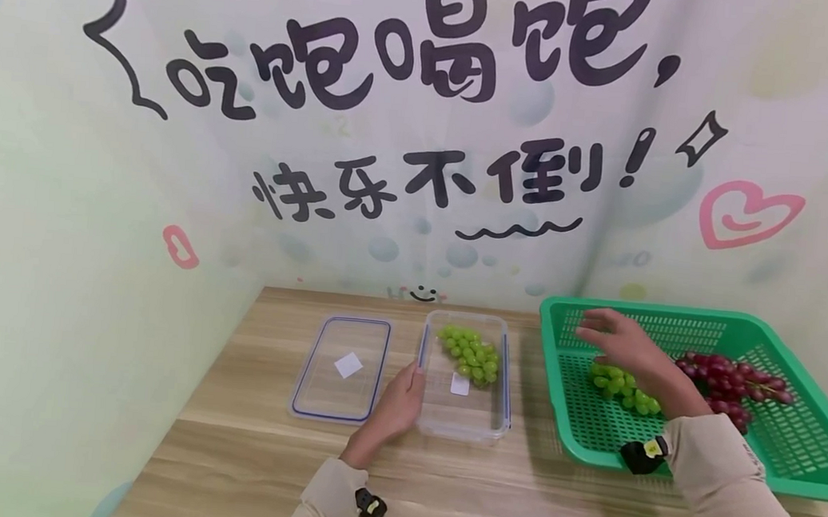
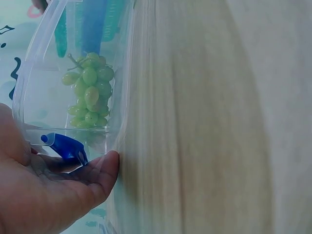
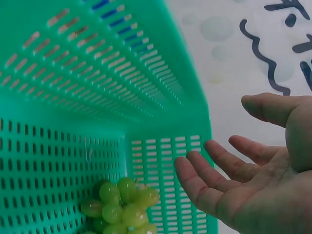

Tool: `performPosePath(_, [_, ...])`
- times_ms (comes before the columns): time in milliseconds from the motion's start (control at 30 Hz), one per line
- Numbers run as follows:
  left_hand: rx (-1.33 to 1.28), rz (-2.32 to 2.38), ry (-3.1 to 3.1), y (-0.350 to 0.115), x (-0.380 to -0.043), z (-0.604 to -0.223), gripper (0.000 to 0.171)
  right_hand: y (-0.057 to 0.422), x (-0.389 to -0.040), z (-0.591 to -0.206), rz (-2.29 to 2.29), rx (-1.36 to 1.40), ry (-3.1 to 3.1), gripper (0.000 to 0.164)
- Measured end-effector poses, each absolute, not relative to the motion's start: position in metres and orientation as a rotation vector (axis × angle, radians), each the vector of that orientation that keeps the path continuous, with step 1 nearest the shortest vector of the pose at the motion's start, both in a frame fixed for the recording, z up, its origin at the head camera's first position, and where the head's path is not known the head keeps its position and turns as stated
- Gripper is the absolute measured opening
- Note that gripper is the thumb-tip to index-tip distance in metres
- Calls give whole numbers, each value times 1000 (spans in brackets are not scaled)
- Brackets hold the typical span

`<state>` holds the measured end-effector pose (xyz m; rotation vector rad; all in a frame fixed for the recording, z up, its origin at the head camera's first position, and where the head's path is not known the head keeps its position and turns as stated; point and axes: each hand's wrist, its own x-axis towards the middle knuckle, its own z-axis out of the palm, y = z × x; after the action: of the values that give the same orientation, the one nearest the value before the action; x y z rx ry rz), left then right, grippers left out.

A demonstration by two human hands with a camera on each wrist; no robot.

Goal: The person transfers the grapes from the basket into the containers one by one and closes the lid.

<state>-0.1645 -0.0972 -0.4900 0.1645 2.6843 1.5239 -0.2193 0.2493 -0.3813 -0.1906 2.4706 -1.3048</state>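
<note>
A clear plastic food container (image 1: 463, 430) stands on the table with a bunch of green grapes (image 1: 471, 354) inside. My left hand (image 1: 402, 398) holds its left side; in the left wrist view the fingers (image 2: 105, 170) curl by a blue latch (image 2: 66, 147) at the wall. Over the green basket (image 1: 556, 397) hovers my right hand (image 1: 620, 341), fingers spread and nothing in them. Below it lies another bunch of green grapes (image 1: 623, 388), partly hidden by the forearm, apart from the hand in the right wrist view.
Bunches of red grapes (image 1: 726, 380) lie in the basket's right part. Left of the container, a clear lid (image 1: 336, 393) with a blue seal rests flat on the wooden table (image 1: 227, 454). A printed wall sheet (image 1: 356, 262) stands behind the table.
</note>
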Motion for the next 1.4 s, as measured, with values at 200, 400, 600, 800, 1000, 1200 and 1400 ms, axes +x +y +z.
performPosePath(200, [172,1517,2698,-98,-164,-491,35,262,-220,-383,-1284,-193,2478,69])
performPosePath(400, [173,1531,2673,-98,-164,-491,36,273,-220,-383,-1223,-190,2475,70])
performPosePath(600, [158,1525,2672,-98,-163,-490,37,284,-221,-387,-1158,-192,2499,73])
performPosePath(800, [158,1504,2693,-98,-163,-492,37,292,-222,-388,-1059,-219,2519,77])
performPosePath(1000, [172,1514,2697,-98,-163,-492,37,300,-224,-391,-989,-226,2544,79])
performPosePath(1200, [198,1505,2719,-97,-163,-490,34,307,-227,-393,-942,-218,2555,81])
performPosePath(1400, [186,1501,2720,-97,-163,-490,35,311,-228,-392,-878,-242,2571,76])
